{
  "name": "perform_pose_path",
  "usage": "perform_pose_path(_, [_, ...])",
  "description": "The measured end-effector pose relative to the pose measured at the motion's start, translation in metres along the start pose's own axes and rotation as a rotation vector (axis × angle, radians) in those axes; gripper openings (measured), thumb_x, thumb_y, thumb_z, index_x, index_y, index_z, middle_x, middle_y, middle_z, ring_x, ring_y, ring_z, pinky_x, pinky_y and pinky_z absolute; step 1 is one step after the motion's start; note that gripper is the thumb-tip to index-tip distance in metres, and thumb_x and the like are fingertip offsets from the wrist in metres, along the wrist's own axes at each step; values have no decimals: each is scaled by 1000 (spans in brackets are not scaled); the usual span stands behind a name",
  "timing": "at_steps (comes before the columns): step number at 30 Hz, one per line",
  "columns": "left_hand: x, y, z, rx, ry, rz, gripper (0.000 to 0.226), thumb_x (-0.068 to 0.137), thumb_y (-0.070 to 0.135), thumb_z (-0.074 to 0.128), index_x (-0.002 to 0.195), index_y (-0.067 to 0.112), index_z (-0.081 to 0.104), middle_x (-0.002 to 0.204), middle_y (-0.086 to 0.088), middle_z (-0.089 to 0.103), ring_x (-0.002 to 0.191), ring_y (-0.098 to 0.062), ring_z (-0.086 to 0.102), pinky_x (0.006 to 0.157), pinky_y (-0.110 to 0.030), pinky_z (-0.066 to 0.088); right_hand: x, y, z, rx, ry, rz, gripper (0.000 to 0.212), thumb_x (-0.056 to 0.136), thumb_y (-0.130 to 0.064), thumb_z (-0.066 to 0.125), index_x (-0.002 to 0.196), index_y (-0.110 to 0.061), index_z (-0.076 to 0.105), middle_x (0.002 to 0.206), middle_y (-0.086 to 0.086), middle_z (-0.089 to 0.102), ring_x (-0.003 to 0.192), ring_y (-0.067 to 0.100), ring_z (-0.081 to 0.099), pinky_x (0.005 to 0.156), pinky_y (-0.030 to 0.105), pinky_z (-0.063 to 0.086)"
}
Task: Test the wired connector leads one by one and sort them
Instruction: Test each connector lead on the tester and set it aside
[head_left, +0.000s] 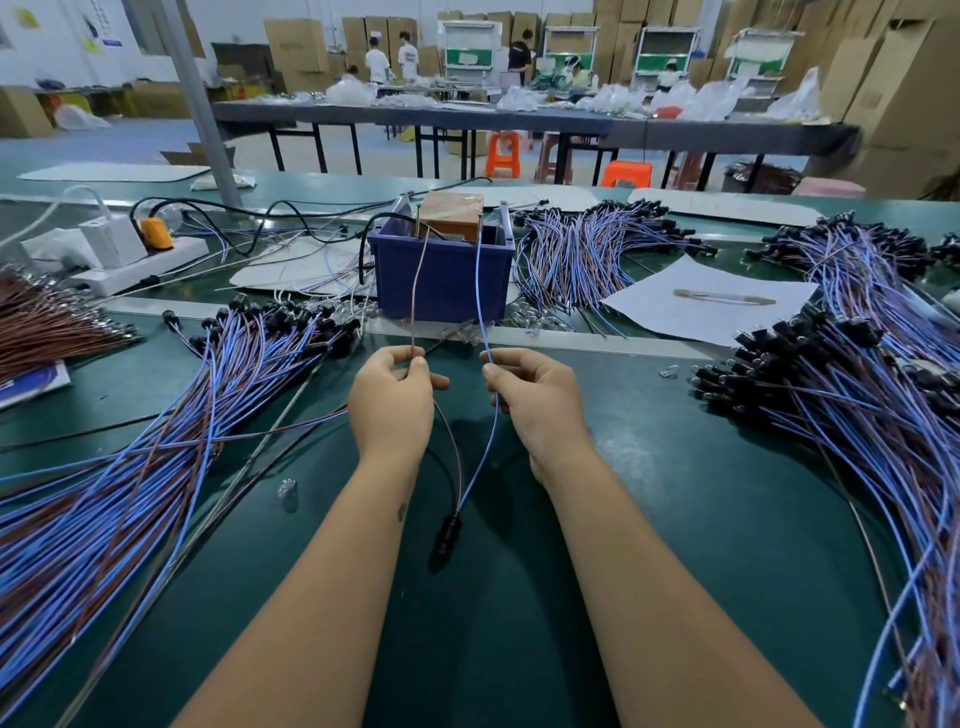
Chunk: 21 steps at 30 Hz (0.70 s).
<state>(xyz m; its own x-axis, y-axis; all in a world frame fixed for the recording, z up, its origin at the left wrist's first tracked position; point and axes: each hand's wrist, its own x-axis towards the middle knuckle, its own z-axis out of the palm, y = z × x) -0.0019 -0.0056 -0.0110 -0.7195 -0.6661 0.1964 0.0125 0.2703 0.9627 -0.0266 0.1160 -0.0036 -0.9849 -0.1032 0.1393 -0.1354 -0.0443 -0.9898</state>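
Left hand (390, 400) pinched the brown wire (414, 301), right hand (535, 397) pinched the blue wire (483, 306), both reaching up to the blue box (441, 275); the black connector (448, 532) hung near, above the table (675, 519).

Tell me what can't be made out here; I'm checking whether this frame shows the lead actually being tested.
Head view, the only one:
- Wire tips: the brown wire and blue wire rise to the blue bin; contact with the tester inside is too small to see.
- Black connector: dark and blurred, no detail.
- Left hand and right hand: fingertip pinches hidden by the fingers.
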Motion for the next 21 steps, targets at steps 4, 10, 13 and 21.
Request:
perform_pose_path(4, [-1,1,-1,7,3,-5,8,96,20,49,95,24,56,63,19,69,39,-3,40,39,-15,35,0,1,-1,-10,-17,-13,20,89,-9,66,84,-28,70,70,-3,62,63,7,53,64,18,50])
perform_pose_path(10, [-3,4,1,-11,1,-38,7,95,18,45,92,24,48,63,17,70,55,-13,51,47,-21,41,1,2,0,-17,-28,-17,21,88,-9,67,83,-30,71,71,0,62,62,7,53,66,20,50])
perform_pose_path(13, [-3,4,1,-3,-6,-33,6,95,18,44,95,23,48,62,17,69,55,-13,52,50,-24,42,1,2,0,-26,-34,-20,21,88,-10,67,82,-31,71,71,0,62,63,7,53,67,22,50])
perform_pose_path(21, [-6,5,0,-12,-18,-45,7,93,17,44,94,23,48,63,14,70,63,-17,57,59,-33,48,-1,2,1,-64,-68,-36,22,87,-12,69,80,-33,72,72,5,63,70,10,55,71,26,49])
